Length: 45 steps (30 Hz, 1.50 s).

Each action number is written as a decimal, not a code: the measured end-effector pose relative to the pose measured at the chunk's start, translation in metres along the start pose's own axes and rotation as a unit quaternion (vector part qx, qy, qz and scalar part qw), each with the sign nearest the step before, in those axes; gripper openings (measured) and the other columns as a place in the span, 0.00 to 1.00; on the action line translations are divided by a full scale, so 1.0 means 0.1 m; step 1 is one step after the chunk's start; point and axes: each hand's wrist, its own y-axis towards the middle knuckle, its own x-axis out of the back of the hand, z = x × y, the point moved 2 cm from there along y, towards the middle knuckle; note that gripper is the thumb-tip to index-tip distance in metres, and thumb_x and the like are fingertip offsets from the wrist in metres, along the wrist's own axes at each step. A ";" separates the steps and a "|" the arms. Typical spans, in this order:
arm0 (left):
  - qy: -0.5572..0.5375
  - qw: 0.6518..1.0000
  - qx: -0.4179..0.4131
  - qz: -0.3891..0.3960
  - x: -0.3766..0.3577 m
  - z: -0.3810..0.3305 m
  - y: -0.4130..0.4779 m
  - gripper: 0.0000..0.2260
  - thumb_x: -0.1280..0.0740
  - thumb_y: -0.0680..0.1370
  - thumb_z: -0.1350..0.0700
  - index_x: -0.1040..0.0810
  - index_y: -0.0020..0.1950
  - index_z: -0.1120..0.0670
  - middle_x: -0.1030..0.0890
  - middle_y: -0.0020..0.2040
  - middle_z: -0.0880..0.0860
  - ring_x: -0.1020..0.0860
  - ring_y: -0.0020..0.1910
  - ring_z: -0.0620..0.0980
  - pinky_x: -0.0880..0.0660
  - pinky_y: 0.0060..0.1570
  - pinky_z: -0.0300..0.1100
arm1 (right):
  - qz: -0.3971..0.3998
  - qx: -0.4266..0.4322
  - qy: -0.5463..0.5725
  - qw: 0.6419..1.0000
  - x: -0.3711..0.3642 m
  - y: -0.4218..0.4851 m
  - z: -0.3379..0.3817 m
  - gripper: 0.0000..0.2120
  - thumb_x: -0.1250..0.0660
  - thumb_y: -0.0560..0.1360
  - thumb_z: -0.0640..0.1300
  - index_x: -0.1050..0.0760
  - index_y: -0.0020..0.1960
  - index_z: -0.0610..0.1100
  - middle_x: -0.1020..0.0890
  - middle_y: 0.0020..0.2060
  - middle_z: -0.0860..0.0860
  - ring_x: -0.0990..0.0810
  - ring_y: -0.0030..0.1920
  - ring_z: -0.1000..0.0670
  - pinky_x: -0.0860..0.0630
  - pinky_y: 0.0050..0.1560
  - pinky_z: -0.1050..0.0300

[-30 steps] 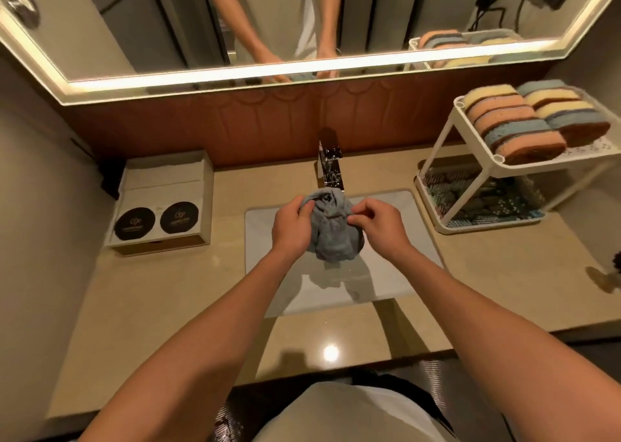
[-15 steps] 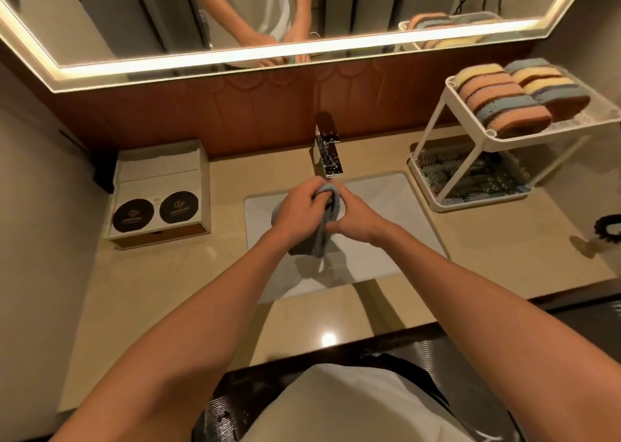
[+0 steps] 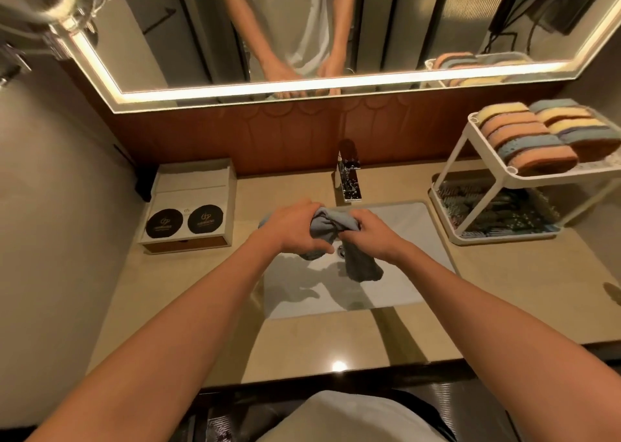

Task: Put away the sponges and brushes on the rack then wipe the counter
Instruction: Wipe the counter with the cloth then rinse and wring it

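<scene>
head view: the left hand (image 3: 295, 229) and right hand (image 3: 373, 236) each curl their fingers round a bunched grey cloth (image 3: 331, 223) held above the sink (image 3: 406, 229), just in front of the faucet (image 3: 349, 181). one end hangs below the right hand. at right on the counter (image 3: 504, 293), sponges (image 3: 531, 139) fill the rack (image 3: 459, 159) top shelf and brushes (image 3: 497, 213) lie in its lower tray.

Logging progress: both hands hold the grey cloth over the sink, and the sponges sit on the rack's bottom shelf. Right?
No: the head view shows the sponges on the top shelf of the rack, not the bottom. The left hand and right hand do hold the grey cloth over the sink.
</scene>
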 end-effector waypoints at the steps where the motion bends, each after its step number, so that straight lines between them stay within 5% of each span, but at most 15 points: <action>1: 0.024 0.999 0.026 0.019 -0.05 -0.01 0.03 0.33 0.29 0.62 0.27 0.28 0.61 0.43 0.24 0.52 0.46 0.24 0.49 0.50 0.24 0.51 0.50 | -0.001 0.007 0.013 1.000 0.04 -0.01 0.04 0.07 0.34 0.77 0.40 0.20 0.52 0.43 0.19 0.46 0.43 0.21 0.48 0.46 0.22 0.52 0.47; 5: 0.064 0.992 0.110 -0.023 -0.20 -0.11 0.17 0.20 0.29 0.68 0.32 0.27 0.49 0.44 0.20 0.45 0.48 0.24 0.42 0.51 0.26 0.43 0.46 | -0.018 0.014 0.003 1.000 0.14 0.00 0.12 0.07 0.35 0.75 0.43 0.21 0.51 0.43 0.19 0.44 0.44 0.20 0.49 0.41 0.21 0.49 0.45; 8: -0.009 0.988 0.130 -0.085 -0.21 -0.20 0.24 0.08 0.34 0.73 0.41 0.27 0.43 0.44 0.17 0.44 0.50 0.27 0.36 0.49 0.34 0.34 0.41 | -0.028 -0.004 0.018 0.999 0.22 0.04 0.05 0.09 0.35 0.74 0.47 0.25 0.53 0.48 0.20 0.46 0.47 0.21 0.48 0.45 0.21 0.51 0.44; 10: -0.063 0.982 0.138 -0.110 -0.18 -0.23 0.29 0.04 0.34 0.73 0.46 0.26 0.43 0.44 0.16 0.44 0.51 0.25 0.38 0.51 0.32 0.35 0.42 | 0.021 0.012 0.056 0.998 0.28 0.07 0.02 0.15 0.34 0.72 0.46 0.26 0.59 0.51 0.19 0.49 0.46 0.21 0.49 0.46 0.21 0.55 0.42; 13: -0.182 0.964 0.147 -0.124 -0.14 -0.31 0.36 0.07 0.35 0.71 0.51 0.22 0.47 0.49 0.16 0.47 0.53 0.20 0.45 0.56 0.21 0.45 0.49 | 0.113 0.069 0.087 0.987 0.30 0.09 0.05 0.30 0.34 0.70 0.38 0.27 0.65 0.65 0.18 0.53 0.51 0.21 0.49 0.53 0.21 0.52 0.55; 16: -0.232 0.946 0.163 -0.156 -0.12 -0.40 0.39 0.08 0.36 0.70 0.50 0.24 0.47 0.48 0.19 0.43 0.51 0.21 0.44 0.55 0.21 0.45 0.52 | 0.089 -0.012 0.054 0.994 0.36 0.17 -0.04 0.16 0.31 0.70 0.43 0.20 0.55 0.58 0.16 0.46 0.46 0.21 0.44 0.51 0.20 0.47 0.49; 19: -0.166 0.956 0.174 -0.170 -0.14 -0.42 0.37 0.09 0.33 0.71 0.49 0.33 0.44 0.46 0.23 0.39 0.47 0.23 0.39 0.53 0.25 0.37 0.48 | 0.065 -0.061 -0.025 0.996 0.45 0.22 -0.11 0.04 0.31 0.72 0.44 0.19 0.45 0.51 0.17 0.38 0.49 0.21 0.40 0.50 0.21 0.43 0.51; 22: -0.037 0.972 0.127 -0.195 -0.18 -0.42 0.34 0.17 0.32 0.70 0.44 0.40 0.46 0.46 0.27 0.39 0.48 0.28 0.36 0.54 0.32 0.35 0.46 | -0.019 -0.052 -0.067 0.996 0.57 0.24 -0.15 0.07 0.32 0.71 0.43 0.23 0.34 0.49 0.21 0.30 0.52 0.24 0.35 0.50 0.28 0.35 0.57; 24: -0.033 0.978 0.105 -0.177 -0.20 -0.43 0.34 0.19 0.31 0.71 0.42 0.40 0.49 0.45 0.25 0.42 0.48 0.27 0.38 0.53 0.31 0.36 0.46 | -0.049 -0.064 0.001 0.997 0.59 0.24 -0.18 0.06 0.33 0.71 0.41 0.23 0.35 0.46 0.21 0.30 0.49 0.25 0.33 0.49 0.29 0.37 0.55; 26: -0.194 0.969 0.091 -0.123 -0.24 -0.48 0.35 0.18 0.30 0.73 0.44 0.34 0.56 0.44 0.21 0.50 0.47 0.21 0.47 0.50 0.23 0.43 0.47 | -0.071 -0.081 0.130 0.986 0.57 0.25 -0.14 0.05 0.35 0.71 0.36 0.21 0.40 0.42 0.20 0.30 0.50 0.24 0.32 0.51 0.28 0.34 0.58; 28: -0.410 0.907 0.075 -0.056 -0.29 -0.58 0.36 0.24 0.26 0.75 0.50 0.31 0.68 0.46 0.22 0.61 0.50 0.21 0.61 0.50 0.21 0.56 0.45 | -0.089 -0.089 0.227 0.966 0.55 0.25 -0.06 0.12 0.37 0.70 0.33 0.19 0.42 0.47 0.16 0.31 0.54 0.20 0.32 0.56 0.25 0.31 0.65; 31: -0.562 0.824 0.068 -0.010 -0.38 -0.74 0.38 0.36 0.21 0.72 0.52 0.35 0.75 0.45 0.22 0.66 0.47 0.21 0.64 0.46 0.21 0.58 0.40 | -0.080 -0.105 0.357 0.925 0.54 0.25 -0.02 0.17 0.41 0.70 0.31 0.18 0.50 0.44 0.15 0.39 0.47 0.17 0.40 0.51 0.20 0.36 0.59; 35: -0.613 0.780 0.095 -0.082 -0.44 -0.84 0.43 0.38 0.18 0.67 0.55 0.31 0.73 0.49 0.18 0.63 0.51 0.19 0.61 0.49 0.20 0.58 0.44 | -0.040 -0.122 0.459 0.879 0.57 0.24 0.02 0.18 0.43 0.72 0.30 0.23 0.58 0.35 0.18 0.46 0.38 0.18 0.48 0.42 0.19 0.52 0.45; 42: -0.645 0.753 0.086 -0.096 -0.41 -0.93 0.45 0.30 0.18 0.66 0.54 0.24 0.66 0.50 0.14 0.56 0.50 0.16 0.56 0.50 0.19 0.50 0.40 | 0.001 -0.157 0.612 0.775 0.65 0.23 -0.05 0.14 0.43 0.75 0.36 0.22 0.55 0.34 0.18 0.48 0.37 0.18 0.48 0.40 0.23 0.62 0.42; 45: -0.639 0.762 0.087 -0.067 -0.41 -0.95 0.47 0.29 0.19 0.70 0.59 0.25 0.68 0.53 0.15 0.58 0.51 0.16 0.57 0.51 0.20 0.52 0.40 | 0.007 -0.145 0.607 0.781 0.65 0.24 -0.05 0.14 0.40 0.78 0.39 0.22 0.59 0.35 0.18 0.53 0.37 0.18 0.54 0.40 0.25 0.66 0.42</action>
